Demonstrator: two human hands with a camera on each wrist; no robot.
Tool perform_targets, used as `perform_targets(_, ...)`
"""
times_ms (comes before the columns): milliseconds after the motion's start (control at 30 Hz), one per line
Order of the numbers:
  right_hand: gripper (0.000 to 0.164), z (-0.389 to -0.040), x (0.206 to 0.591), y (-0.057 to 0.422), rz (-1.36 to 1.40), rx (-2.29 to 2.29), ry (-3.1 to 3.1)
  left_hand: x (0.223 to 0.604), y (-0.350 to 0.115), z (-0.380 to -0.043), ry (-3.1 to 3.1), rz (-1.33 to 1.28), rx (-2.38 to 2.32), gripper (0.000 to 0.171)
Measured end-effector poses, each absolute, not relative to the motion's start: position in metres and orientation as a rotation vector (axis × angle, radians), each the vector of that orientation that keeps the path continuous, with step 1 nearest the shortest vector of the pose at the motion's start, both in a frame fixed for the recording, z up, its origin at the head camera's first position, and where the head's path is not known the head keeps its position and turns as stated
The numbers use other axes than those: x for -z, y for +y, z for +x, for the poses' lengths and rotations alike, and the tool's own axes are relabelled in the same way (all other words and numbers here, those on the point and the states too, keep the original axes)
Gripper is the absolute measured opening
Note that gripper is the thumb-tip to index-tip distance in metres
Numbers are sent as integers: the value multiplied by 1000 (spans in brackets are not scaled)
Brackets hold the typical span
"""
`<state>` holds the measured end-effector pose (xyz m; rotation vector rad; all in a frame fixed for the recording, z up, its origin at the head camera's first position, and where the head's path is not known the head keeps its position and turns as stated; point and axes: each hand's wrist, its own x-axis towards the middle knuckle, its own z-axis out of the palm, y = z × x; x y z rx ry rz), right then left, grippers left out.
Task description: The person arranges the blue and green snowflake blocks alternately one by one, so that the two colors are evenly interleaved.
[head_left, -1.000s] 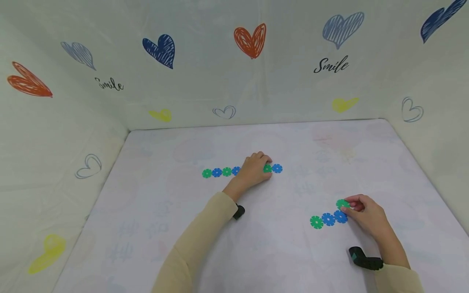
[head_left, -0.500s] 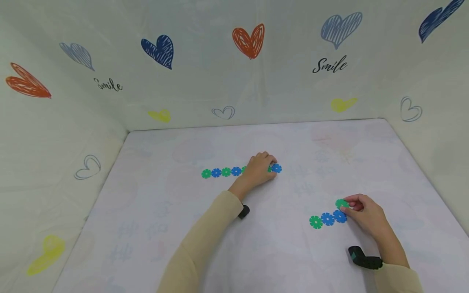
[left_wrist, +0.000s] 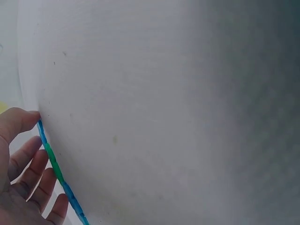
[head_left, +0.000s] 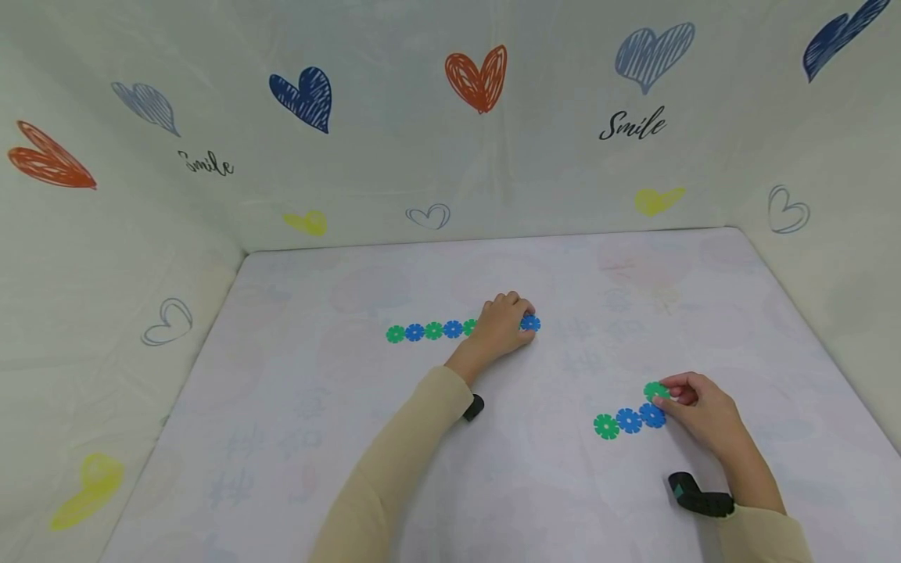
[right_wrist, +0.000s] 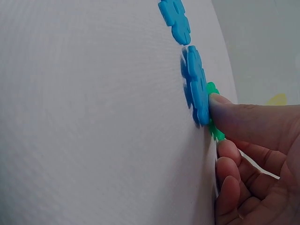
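A long row of alternating green and blue snowflake discs point(head_left: 433, 331) lies across the middle of the table. My left hand point(head_left: 501, 324) reaches over this row and hides part of it, thumb and fingers on either side of the blue disc point(head_left: 532, 323) at its right end. The left wrist view shows the thumb at the edge of that end disc point(left_wrist: 42, 132). My right hand point(head_left: 707, 410) pinches a green snowflake disc point(head_left: 655, 389) between thumb and finger. Its edge overlaps a blue disc point(right_wrist: 198, 86). Another blue disc point(head_left: 629, 421) and a green one point(head_left: 606, 427) continue leftward.
The white table point(head_left: 281, 438) is bordered by a pale curtain point(head_left: 373, 156) printed with hearts and words. Black wrist devices show at both cuffs, the right one point(head_left: 697, 496) larger in view.
My left hand has slid a little rightward along the row, from the green disc to the blue end disc. My right hand keeps its pinch and has hardly moved.
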<state>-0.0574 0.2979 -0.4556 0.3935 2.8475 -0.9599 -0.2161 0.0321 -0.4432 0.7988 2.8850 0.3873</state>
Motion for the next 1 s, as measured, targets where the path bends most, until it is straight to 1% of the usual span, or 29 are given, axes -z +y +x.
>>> perform_targets(1000, 38, -56, 456, 298, 394, 978, 2844, 444, 33, -216, 2890, 793, -374, 32)
